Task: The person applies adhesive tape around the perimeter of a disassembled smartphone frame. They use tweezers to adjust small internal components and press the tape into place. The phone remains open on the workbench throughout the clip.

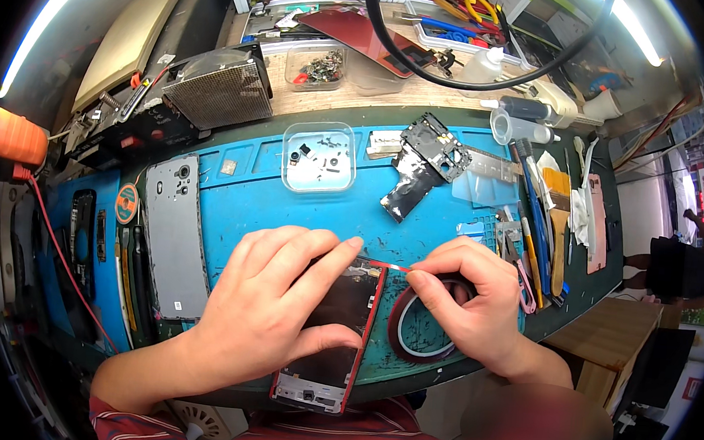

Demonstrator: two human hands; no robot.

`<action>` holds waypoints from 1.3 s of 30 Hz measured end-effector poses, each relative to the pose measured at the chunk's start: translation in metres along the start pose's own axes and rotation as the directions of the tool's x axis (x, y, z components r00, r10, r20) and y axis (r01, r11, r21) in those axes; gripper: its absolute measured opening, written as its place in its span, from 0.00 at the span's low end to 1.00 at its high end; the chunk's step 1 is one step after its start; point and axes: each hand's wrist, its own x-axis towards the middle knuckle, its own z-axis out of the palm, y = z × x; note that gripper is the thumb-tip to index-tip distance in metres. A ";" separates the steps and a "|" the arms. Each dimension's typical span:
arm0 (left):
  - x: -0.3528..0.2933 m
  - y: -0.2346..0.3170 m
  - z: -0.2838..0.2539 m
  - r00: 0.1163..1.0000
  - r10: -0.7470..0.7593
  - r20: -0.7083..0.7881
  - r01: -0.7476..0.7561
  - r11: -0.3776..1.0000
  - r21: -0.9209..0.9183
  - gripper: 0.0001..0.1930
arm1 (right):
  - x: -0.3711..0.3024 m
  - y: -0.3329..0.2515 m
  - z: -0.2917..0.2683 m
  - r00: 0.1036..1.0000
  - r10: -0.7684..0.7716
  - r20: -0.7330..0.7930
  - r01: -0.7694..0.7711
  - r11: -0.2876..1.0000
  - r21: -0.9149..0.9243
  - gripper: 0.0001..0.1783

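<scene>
A phone frame (337,300) lies at the mat's front edge, with red tape (368,322) along its right side and part of its top edge. Across the frame spreads my left hand (278,304), fingers stretched out, its index fingertip near the top edge and its thumb at the taped right side. My right hand (476,304) is closed in a pinch on the strip of red tape at the frame's top right corner. Beneath that hand is the tape roll (397,332), partly hidden by the fingers.
On the blue mat (244,205) are a grey phone back cover (177,242), a clear tray of small parts (318,184) and a black phone part (432,160). Brushes (557,224) and tweezers flank the right side. A black cable (379,36) loops overhead.
</scene>
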 end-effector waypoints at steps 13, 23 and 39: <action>-0.007 0.011 -0.001 0.998 -0.027 0.052 0.027 1.000 -0.008 0.47 | 0.001 -0.001 0.000 1.000 -0.015 0.017 0.016 0.999 -0.029 0.04; -0.013 0.025 0.000 0.989 -0.078 0.122 0.070 0.995 0.072 0.55 | 0.000 -0.002 0.001 1.000 -0.013 0.017 0.013 1.000 -0.014 0.04; -0.013 0.025 0.003 0.992 -0.072 0.107 0.064 0.995 0.077 0.55 | 0.001 0.000 0.005 1.000 -0.028 -0.003 0.027 0.999 -0.030 0.05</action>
